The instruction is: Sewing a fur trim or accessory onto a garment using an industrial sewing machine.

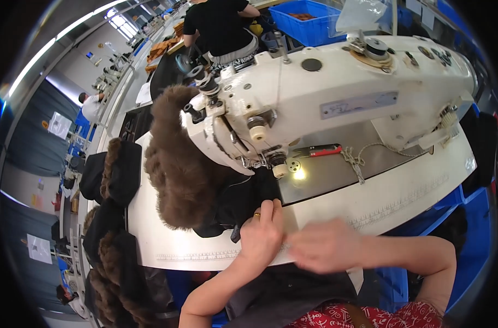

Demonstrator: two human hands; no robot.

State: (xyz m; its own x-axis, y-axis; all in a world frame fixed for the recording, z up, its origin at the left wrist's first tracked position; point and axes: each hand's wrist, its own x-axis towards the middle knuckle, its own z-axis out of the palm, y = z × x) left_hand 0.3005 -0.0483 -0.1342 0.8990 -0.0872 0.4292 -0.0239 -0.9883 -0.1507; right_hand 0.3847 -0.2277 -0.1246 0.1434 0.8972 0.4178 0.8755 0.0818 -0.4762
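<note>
1. Lower middle of the frame: the person's left hand [262, 232] has its fingers close together, tips on the fur-trimmed black piece [178, 164]; I can't tell whether they pinch or only press.
2. Just beside it, toward the right, the right hand [322, 246] is blurred; I can't make out its fingers.
3. That piece lies centre-left on the white worktop [144, 232], its black cloth reaching under the head of the white sewing machine [325, 90].
4. Right of centre, a red-handled tool [322, 150] lies near a knotted cord [354, 158].
5. Lower left, more black, furry pieces [115, 246] are heaped.
</note>
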